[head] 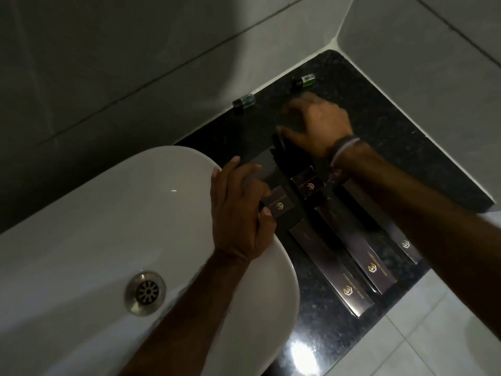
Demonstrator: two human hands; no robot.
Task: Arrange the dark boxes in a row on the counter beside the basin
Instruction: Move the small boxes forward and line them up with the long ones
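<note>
Several dark boxes with gold logos lie on the black speckled counter point(393, 147) to the right of the white basin point(81, 226). Two long boxes point(333, 272) point(360, 248) lie side by side near the front edge, and a third point(405, 244) shows under my right forearm. My left hand point(238, 210) grips a small dark box point(279, 204) at the basin's rim. A short box point(307, 183) lies just right of it. My right hand point(317, 123) is blurred, its fingers curled round a dark box point(279, 147) further back.
Two small bottles lie at the back of the counter by the grey tiled wall, one green point(305, 80) and one teal point(244, 101). The basin has a metal drain point(146, 292). White floor tiles point(433, 335) show past the counter's front edge.
</note>
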